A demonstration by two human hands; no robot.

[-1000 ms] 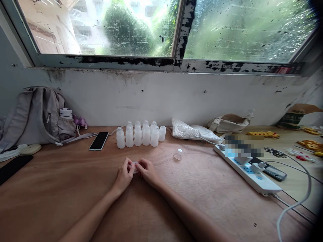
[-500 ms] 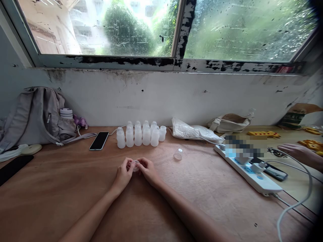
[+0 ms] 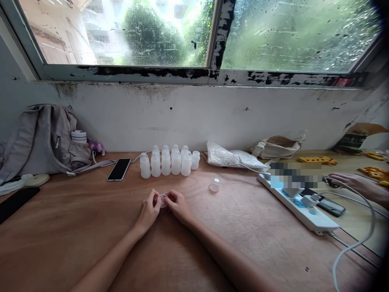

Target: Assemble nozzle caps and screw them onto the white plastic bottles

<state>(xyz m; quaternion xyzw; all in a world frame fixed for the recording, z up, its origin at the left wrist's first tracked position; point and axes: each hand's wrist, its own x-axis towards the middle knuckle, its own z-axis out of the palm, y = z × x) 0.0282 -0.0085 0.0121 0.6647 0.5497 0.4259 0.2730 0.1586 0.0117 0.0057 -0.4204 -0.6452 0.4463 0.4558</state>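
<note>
Between my two hands, low over the wooden table (image 3: pixel 91 227), is a small clear ring-like piece (image 3: pixel 163 201). My left hand (image 3: pixel 149 211) pinches its left side, and my right hand (image 3: pixel 179 207) grips its right side with closed fingertips. Fingers hide part of the piece. Behind my hands, frosted white bottles (image 3: pixel 165 162) stand upright in rows, most with clear domed tops. One shorter bottle (image 3: pixel 195 160) at the right end shows no dome. A clear cap (image 3: pixel 214 185) lies on the table to the right of my hands.
A phone (image 3: pixel 119 170) and grey backpack (image 3: pixel 45 138) are at left. White plastic packaging (image 3: pixel 227 156) lies by the wall. At right are a power strip (image 3: pixel 304 207) with looping cables, a cloth bag (image 3: pixel 276 147), yellow pieces (image 3: pixel 317 160) and another person's hand (image 3: pixel 349 183).
The other person's hand at the right has moved slightly left, toward the cables. My hands keep hold of the clear piece in nearly the same place.
</note>
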